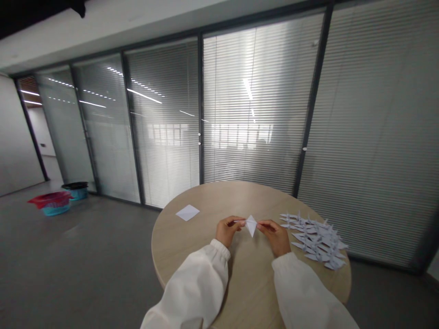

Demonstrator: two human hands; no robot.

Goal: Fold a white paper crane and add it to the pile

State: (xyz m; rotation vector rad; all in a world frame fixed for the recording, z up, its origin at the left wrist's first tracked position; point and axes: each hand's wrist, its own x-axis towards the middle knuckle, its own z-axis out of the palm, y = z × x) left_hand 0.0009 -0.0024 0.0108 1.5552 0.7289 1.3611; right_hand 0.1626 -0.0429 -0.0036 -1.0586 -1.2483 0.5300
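Between my two hands is a small piece of folded white paper (251,226), diamond-shaped with a point toward me. My left hand (228,230) pinches its left side between thumb and fingers. On the opposite side, my right hand (275,234) pinches the right edge in the same way. The paper is held just above the round wooden table (240,196). To the right lie many folded paper cranes (318,240), grouped close together. A flat white square of paper (188,212) rests on the table at the left.
Two waste baskets stand on the floor at the left, one with a red liner (51,201) and one with a black liner (77,189). Behind the table runs a glass partition (254,109) with blinds and dark frames.
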